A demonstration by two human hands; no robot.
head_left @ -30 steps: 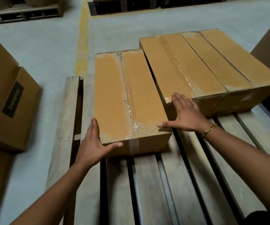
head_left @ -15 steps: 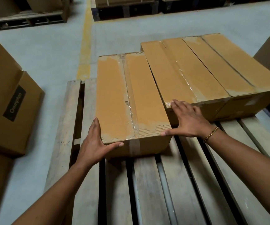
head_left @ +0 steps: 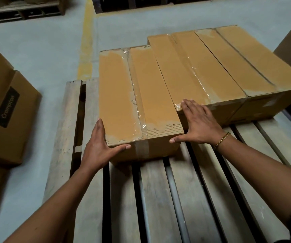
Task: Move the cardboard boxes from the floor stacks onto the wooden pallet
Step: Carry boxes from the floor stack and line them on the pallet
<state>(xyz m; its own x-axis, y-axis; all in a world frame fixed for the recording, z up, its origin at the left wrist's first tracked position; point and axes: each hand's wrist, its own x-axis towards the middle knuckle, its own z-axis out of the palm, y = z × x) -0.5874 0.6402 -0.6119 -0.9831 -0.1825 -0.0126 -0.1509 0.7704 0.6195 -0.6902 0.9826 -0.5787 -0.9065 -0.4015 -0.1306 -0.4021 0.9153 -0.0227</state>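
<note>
Between the flat, uncurled left grip (head_left: 99,146) and right grip (head_left: 199,123) the box (head_left: 136,95) is braced at its front corners; stiff, judged weighty, best taken from beneath.

Only thing I could read anywhere was a brand name: "Crompton", in pale lettering on a black label (head_left: 6,107) stuck to the side of a cardboard box (head_left: 23,130) that sat on the floor (head_left: 50,50), just off the left edge of the wooden pallet (head_left: 65,120). The word ran sideways, bottom to top along the label. It was a bit soft too, so I read it as Crompton but wouldn't swear to every letter.
</note>
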